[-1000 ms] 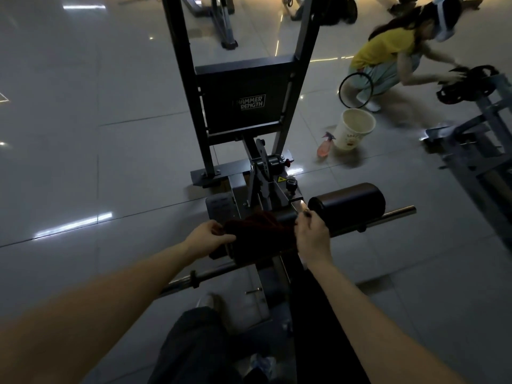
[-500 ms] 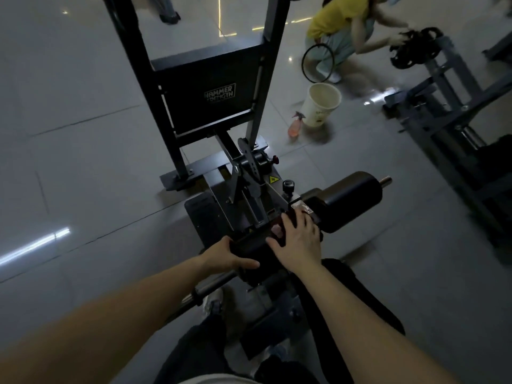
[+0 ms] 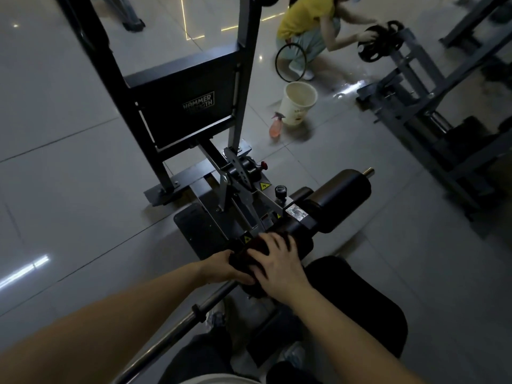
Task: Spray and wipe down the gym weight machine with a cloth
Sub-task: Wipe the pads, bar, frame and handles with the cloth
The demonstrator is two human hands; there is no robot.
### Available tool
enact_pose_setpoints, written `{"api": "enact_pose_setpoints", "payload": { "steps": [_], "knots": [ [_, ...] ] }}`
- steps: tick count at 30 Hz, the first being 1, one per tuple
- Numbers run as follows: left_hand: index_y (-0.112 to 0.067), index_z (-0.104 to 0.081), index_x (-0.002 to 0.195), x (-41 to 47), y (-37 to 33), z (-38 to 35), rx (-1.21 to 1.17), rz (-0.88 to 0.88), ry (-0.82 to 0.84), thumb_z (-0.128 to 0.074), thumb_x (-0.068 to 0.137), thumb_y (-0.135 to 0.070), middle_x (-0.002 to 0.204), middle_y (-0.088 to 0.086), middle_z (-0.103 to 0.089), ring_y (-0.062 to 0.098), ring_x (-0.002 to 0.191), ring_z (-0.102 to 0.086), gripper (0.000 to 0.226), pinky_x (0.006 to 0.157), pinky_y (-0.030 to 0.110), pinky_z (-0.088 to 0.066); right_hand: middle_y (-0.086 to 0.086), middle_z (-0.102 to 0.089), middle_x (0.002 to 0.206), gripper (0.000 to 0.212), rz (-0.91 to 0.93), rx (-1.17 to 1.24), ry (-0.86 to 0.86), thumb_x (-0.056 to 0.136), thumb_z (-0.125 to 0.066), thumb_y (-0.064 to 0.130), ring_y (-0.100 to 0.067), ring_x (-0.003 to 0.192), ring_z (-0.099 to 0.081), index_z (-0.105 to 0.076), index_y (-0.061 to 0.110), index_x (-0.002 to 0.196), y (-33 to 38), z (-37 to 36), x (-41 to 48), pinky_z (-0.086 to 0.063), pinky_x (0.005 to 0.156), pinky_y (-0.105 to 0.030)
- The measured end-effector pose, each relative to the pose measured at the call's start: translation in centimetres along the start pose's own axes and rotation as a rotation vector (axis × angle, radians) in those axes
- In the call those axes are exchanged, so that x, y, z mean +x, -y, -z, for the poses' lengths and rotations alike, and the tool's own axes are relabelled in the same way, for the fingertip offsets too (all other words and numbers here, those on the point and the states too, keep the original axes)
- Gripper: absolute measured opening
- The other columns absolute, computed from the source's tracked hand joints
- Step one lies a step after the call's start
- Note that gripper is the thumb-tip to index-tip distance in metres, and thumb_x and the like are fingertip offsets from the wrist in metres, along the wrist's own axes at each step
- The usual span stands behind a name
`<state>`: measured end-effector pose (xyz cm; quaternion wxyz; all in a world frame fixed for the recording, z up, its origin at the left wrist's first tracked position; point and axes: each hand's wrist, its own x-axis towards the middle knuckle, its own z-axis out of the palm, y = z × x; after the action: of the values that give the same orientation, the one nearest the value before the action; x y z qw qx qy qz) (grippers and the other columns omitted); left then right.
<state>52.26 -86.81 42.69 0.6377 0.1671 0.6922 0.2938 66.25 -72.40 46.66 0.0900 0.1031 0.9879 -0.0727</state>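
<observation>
A black weight machine (image 3: pixel 191 106) stands before me on the tiled floor. Its right roller pad (image 3: pixel 339 196) sticks out on a steel bar. A dark red cloth (image 3: pixel 256 246) is wrapped over the near roller pad at the machine's middle. My left hand (image 3: pixel 223 268) grips the cloth's left end from the side. My right hand (image 3: pixel 277 263) lies flat on top of the cloth, fingers spread and pressing down. Most of the cloth is hidden under my hands. A pink spray bottle (image 3: pixel 276 126) stands on the floor far to the right.
A cream bucket (image 3: pixel 297 103) stands beside the spray bottle. A crouching person in a yellow top (image 3: pixel 303 15) handles weight plates (image 3: pixel 378 44) on a grey rack (image 3: pixel 424 106) at the right. A steel bar (image 3: pixel 177 322) runs toward me at lower left.
My right hand went from pinching the cloth's right end to lying flat on top of it. Both hands have slid left along the pad. The view has swung and tilted.
</observation>
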Motion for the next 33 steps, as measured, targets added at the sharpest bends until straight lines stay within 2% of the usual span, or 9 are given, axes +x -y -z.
{"api": "enact_pose_setpoints", "payload": {
  "steps": [2,5,8,13,15,21,26,29,33],
  "knots": [
    [-0.029,-0.061,0.104,-0.1,0.0,0.1,0.014,0.036,-0.022,-0.092,0.072,-0.035,0.107,-0.008,-0.066,0.007,0.099,-0.062,0.045,0.082,0.019,-0.05,-0.008,-0.037,0.156,0.044,-0.004,-0.08,0.037,0.096,-0.04,0.054,-0.033,0.144,-0.033,-0.056,0.039,0.135,-1.6,-0.2,0.4,-0.03,0.112,-0.064],
    [-0.027,-0.057,0.115,0.0,0.0,-0.1,0.077,0.019,-0.063,-0.096,0.053,-0.052,0.114,-0.007,-0.067,0.013,0.108,-0.064,0.077,0.102,0.032,-0.052,-0.008,-0.041,0.154,0.039,-0.007,-0.137,0.057,0.096,-0.049,0.043,-0.035,0.139,-0.04,-0.055,0.038,0.134,-3.7,0.2,1.4,-0.037,0.108,-0.058],
    [-0.028,-0.049,0.121,-0.4,0.1,-0.8,0.224,-0.016,-0.139,-0.092,0.043,-0.069,0.116,-0.011,-0.063,0.01,0.106,-0.062,0.098,0.097,0.033,-0.054,-0.009,-0.047,0.147,0.042,-0.246,-0.116,-0.002,0.091,-0.061,0.027,-0.035,0.128,-0.048,-0.06,0.034,0.132,-6.6,1.1,3.3,-0.044,0.098,-0.05],
    [-0.024,-0.054,0.116,-1.2,0.2,0.7,0.092,-0.052,-0.154,-0.092,0.065,-0.055,0.112,-0.005,-0.063,0.01,0.097,-0.063,0.071,0.08,0.024,-0.053,-0.01,-0.04,0.136,0.032,-0.525,-0.035,-0.004,0.094,-0.057,0.018,-0.03,0.114,-0.046,-0.06,0.022,0.126,-6.4,1.7,4.1,-0.053,0.081,-0.039],
    [-0.024,-0.052,0.121,-0.9,0.2,0.8,0.085,-0.041,-0.15,-0.093,0.064,-0.052,0.115,-0.006,-0.061,0.01,0.1,-0.062,0.075,0.08,0.023,-0.053,-0.012,-0.039,0.137,0.03,-0.549,-0.028,-0.045,0.091,-0.061,0.014,-0.03,0.115,-0.045,-0.061,0.02,0.12,-5.1,1.9,3.5,-0.055,0.08,-0.036],
    [-0.028,-0.054,0.122,0.3,-0.3,-0.9,0.133,-0.013,-0.073,-0.095,0.062,-0.038,0.116,-0.007,-0.064,0.011,0.107,-0.061,0.073,0.106,0.035,-0.049,-0.013,-0.046,0.124,0.031,-0.116,0.099,0.003,0.081,-0.066,0.022,-0.03,0.105,-0.051,-0.064,0.02,0.112,2.8,0.3,-0.5,-0.056,0.077,-0.036],
    [-0.034,-0.052,0.12,-0.4,0.0,-1.9,0.227,-0.083,-0.186,-0.092,0.048,-0.063,0.113,-0.015,-0.064,0.005,0.102,-0.062,0.087,0.096,0.028,-0.052,-0.012,-0.054,0.114,0.041,0.251,-0.016,-0.003,0.082,-0.069,0.033,-0.028,0.094,-0.054,-0.067,0.023,0.122,-1.8,0.3,-1.0,-0.052,0.071,-0.038],
    [-0.034,-0.056,0.122,-0.7,0.5,-1.6,0.108,-0.117,-0.142,-0.087,0.053,-0.071,0.113,-0.011,-0.069,0.007,0.103,-0.068,0.084,0.098,0.033,-0.056,-0.015,-0.054,0.115,0.04,0.016,-0.063,-0.088,0.081,-0.071,0.017,-0.034,0.096,-0.058,-0.069,0.024,0.12,-5.6,1.2,1.3,-0.053,0.069,-0.042],
    [-0.032,-0.053,0.13,-1.3,0.4,-1.2,0.163,-0.109,-0.143,-0.084,0.065,-0.068,0.114,-0.012,-0.067,0.007,0.103,-0.066,0.08,0.098,0.029,-0.053,-0.014,-0.045,0.131,0.038,-0.353,-0.011,-0.083,0.089,-0.066,0.016,-0.032,0.115,-0.05,-0.061,0.025,0.126,-5.2,1.7,3.9,-0.057,0.08,-0.044]
  ]
}}
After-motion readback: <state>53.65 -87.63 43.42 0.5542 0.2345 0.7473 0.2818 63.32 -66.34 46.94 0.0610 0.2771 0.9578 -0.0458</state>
